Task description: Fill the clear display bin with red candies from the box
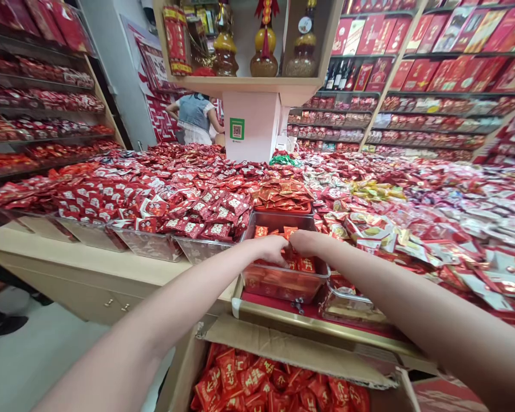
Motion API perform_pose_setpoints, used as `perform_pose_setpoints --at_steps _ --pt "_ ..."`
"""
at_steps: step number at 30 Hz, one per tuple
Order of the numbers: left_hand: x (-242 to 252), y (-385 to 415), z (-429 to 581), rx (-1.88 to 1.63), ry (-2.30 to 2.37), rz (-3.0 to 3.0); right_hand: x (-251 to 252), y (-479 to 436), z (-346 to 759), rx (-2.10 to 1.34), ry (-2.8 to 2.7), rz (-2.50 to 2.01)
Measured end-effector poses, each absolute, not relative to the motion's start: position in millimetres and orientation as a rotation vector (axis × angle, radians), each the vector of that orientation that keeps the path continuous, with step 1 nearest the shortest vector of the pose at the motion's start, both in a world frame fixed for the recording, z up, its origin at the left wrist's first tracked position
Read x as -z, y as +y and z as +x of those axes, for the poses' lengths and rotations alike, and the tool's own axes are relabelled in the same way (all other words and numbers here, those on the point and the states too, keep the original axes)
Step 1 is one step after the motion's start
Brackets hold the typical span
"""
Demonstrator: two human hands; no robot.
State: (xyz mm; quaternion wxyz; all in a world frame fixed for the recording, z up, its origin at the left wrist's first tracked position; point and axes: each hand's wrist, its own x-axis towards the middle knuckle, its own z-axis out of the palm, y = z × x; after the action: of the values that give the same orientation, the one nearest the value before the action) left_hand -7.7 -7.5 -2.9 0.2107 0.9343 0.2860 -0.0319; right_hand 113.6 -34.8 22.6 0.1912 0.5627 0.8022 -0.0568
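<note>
Both hands are down in a clear plastic bin [278,281], side by side and very near each other. The left grip [274,250] has its fingers bent down by some red packets with gold writing [306,264]. The right grip [308,242] is bent over, and its fingers are hidden. I cannot tell if the left grip or the right grip is wide, narrow or holding a packet. The red packets are in the bin, under the two grips and around them

Just behind the grips is a pile of orange-red packets [283,191]. To the left of the grips are dark red packets [225,206] in more clear bins on the desk [124,263]. To the right of the grips lie red and white packets [371,229]. Below the grips, in front of the bin, is a small dark metal thing [298,305]. Lower down, nearer the person, is a cardboard box [292,346] with lots of shiny red packets [249,377] in it. Far past the grips, to the left, another person [193,117] stands in a blue top
</note>
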Motion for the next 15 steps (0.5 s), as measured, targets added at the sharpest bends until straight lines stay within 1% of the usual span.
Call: perform_pose_setpoints --at_steps 5,10,13,15 --pt "1.7 -12.8 -7.2 0.080 0.855 2.600 -40.3 -41.5 111.2 0.059 2.215 1.538" --pt "-1.4 -17.9 -5.8 0.112 0.919 2.623 -77.2 -51.4 119.0 -0.077 2.325 1.638" --pt "-6.1 -18.2 -5.2 0.118 0.930 2.644 -97.2 -72.9 131.3 -0.141 2.398 1.735" --pt "-11.5 -17.5 -6.3 0.107 0.929 2.674 -104.2 -100.9 139.5 -0.092 2.531 1.811"
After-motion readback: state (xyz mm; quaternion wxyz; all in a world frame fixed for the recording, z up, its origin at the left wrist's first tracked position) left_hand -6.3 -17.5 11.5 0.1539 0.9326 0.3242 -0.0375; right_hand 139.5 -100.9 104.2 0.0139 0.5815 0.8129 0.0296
